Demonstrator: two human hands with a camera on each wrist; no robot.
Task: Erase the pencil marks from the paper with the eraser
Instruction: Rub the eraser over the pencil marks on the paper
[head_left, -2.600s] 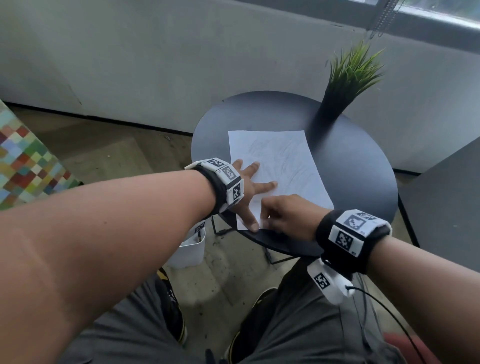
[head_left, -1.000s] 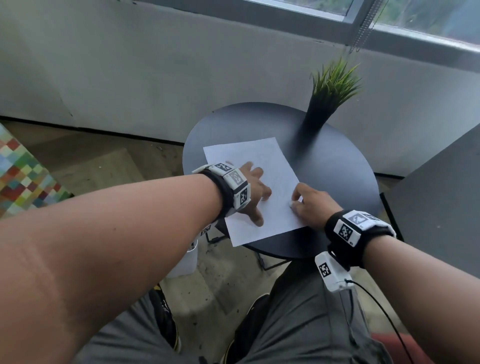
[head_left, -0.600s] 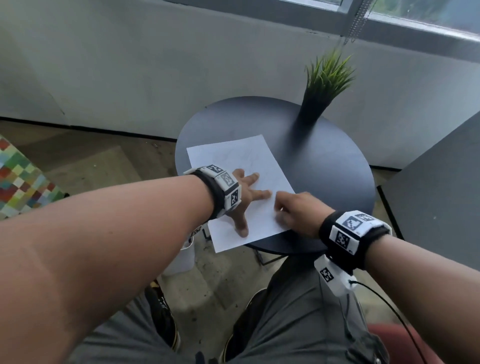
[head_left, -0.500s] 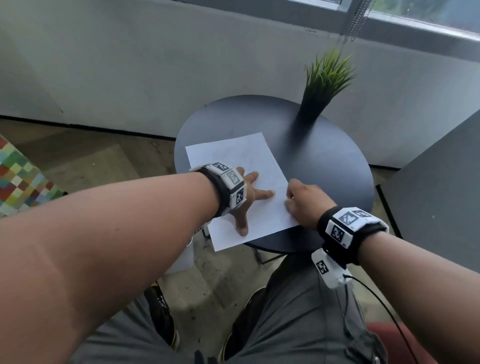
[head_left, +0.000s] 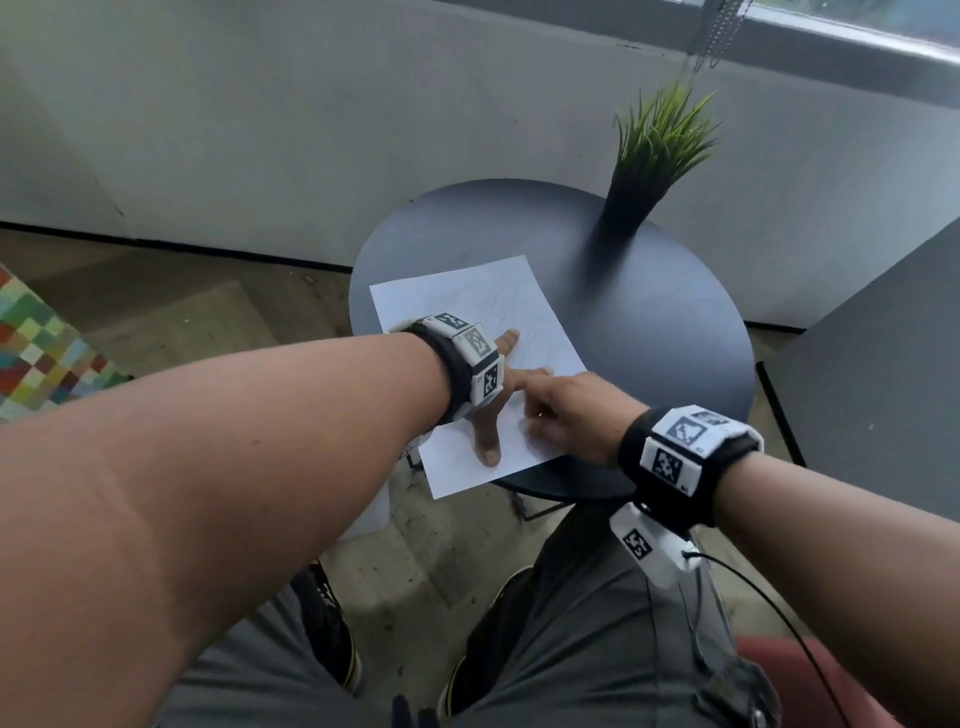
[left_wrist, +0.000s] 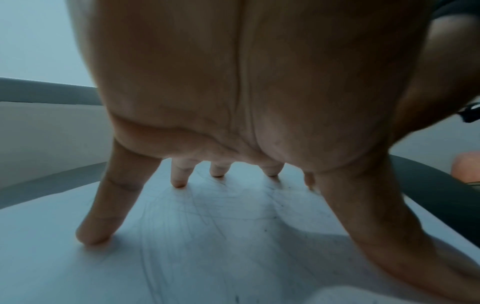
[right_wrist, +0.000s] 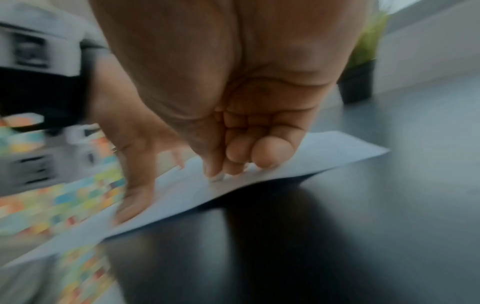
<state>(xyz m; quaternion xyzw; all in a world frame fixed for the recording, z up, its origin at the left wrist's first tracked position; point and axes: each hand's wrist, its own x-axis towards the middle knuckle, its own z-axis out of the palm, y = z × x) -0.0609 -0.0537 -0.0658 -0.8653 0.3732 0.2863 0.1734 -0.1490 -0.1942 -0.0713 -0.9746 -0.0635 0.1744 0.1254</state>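
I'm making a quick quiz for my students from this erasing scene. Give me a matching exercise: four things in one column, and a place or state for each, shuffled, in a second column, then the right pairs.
Things
1. paper
2. plant
3. left hand
4. right hand

Places or states
A. stands upright at the far side of the round table
B. fingers spread flat, pressing the sheet down
C. fingers curled, tips down on the sheet's near right part
D. lies flat, its near corner sticking out past the table's edge

Pairs: 1-D, 2-A, 3-B, 4-C
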